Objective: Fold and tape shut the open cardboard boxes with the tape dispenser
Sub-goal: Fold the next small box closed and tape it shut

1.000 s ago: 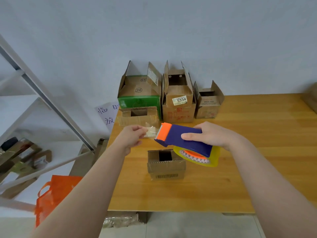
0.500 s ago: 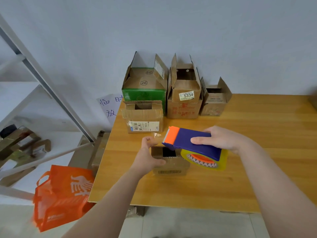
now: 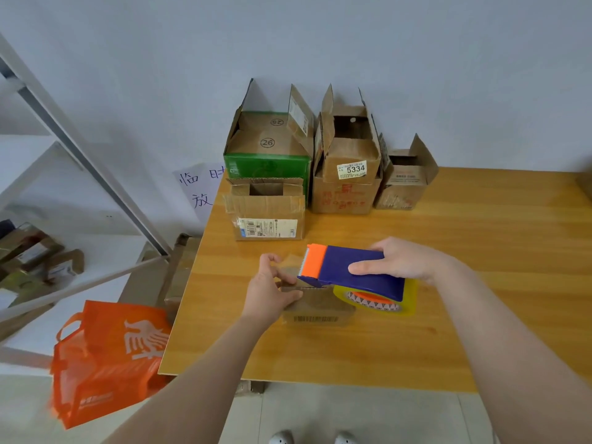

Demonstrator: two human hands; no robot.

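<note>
One small box point(image 3: 320, 310) sits near the table's point(image 3: 448, 331) front edge. The left hand point(image 3: 270, 293) grips its left end, thumb over the top; the right hand point(image 3: 403, 261) grasps the tape dispenser point(image 3: 349, 270), its orange head above the box.

Blue-orange tape dispenser point(image 3: 352, 270) over small box point(image 3: 320, 310)

Right hand point(image 3: 403, 259) round tape dispenser point(image 3: 352, 270), left hand point(image 3: 269, 290) round small box point(image 3: 320, 310)

Left hand point(image 3: 272, 293) curled; right hand point(image 3: 404, 261) gripping.
</note>
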